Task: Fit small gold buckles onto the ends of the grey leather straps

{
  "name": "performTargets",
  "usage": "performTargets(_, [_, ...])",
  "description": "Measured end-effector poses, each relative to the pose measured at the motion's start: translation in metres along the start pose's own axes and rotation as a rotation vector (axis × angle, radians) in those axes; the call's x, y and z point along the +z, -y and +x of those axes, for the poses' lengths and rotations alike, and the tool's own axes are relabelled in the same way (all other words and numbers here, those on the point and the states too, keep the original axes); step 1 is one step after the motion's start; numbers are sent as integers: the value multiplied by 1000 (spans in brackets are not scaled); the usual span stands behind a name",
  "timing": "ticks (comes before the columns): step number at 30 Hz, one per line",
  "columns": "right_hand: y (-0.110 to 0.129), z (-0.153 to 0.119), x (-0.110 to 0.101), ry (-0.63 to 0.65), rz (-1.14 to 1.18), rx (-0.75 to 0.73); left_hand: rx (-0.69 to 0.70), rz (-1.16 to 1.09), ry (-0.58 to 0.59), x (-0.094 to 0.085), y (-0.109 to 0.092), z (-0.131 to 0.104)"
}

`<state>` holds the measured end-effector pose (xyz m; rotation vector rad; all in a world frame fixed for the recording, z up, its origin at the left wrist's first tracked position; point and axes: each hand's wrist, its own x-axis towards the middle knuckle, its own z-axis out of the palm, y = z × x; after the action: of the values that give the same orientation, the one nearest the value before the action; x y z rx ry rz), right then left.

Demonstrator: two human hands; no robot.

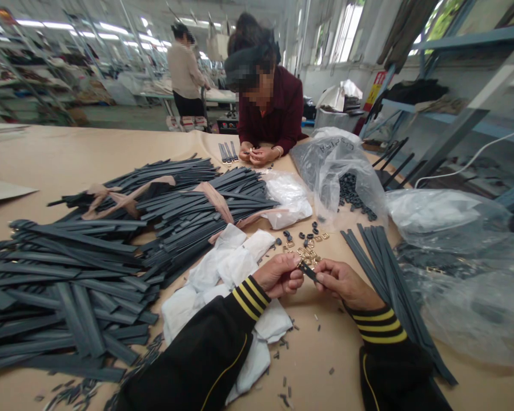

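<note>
Near the middle of the table, my left hand point(282, 274) and my right hand point(340, 279) pinch a short dark strap point(309, 272) between them. A gold buckle seems to sit at the strap's left end, by my left fingertips, which partly hide it. Just beyond my fingers lies a small heap of gold buckles point(308, 255). Around it are several dark strap loops point(314, 227). White crumpled wrapping sheets point(257, 251) lie under and beside my left wrist. Loose dark straps point(389, 274) are spread to the right of my right hand.
Big piles of dark straps point(68, 279) and tied bundles point(235, 194) cover the left. Clear plastic bags point(325, 165) stand at the right, one holding dark loops point(353, 197). Across the table a co-worker point(269, 114) handles a small piece beside finished-looking buckled straps point(228, 152).
</note>
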<state>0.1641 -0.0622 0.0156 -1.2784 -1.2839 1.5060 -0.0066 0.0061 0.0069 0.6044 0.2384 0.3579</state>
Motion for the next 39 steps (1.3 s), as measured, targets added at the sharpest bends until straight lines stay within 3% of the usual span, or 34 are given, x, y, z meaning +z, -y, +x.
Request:
performTargets(7, [1, 1, 3, -12, 27, 31, -1, 123, -49, 1, 5, 3])
performTargets(13, [2, 4, 16, -134, -5, -87, -40, 207, -110, -1, 9, 6])
performTargets(18, [-2, 8, 20, -125, -44, -100, -34, 249, -136, -1, 6, 6])
performTargets(24, [-5, 11, 23, -219, -150, -187, -9, 362, -204, -4, 11, 8])
performTargets(29, [-4, 11, 21, -196, -263, -225, 210, 655, -411, -8, 15, 12])
performTargets(34, [-5, 12, 18, -238, -254, -210, 232, 697, -327, -9, 13, 12])
performTargets(39, [-5, 13, 18, -205, -202, -161, 265, 696, -390, -14, 15, 13])
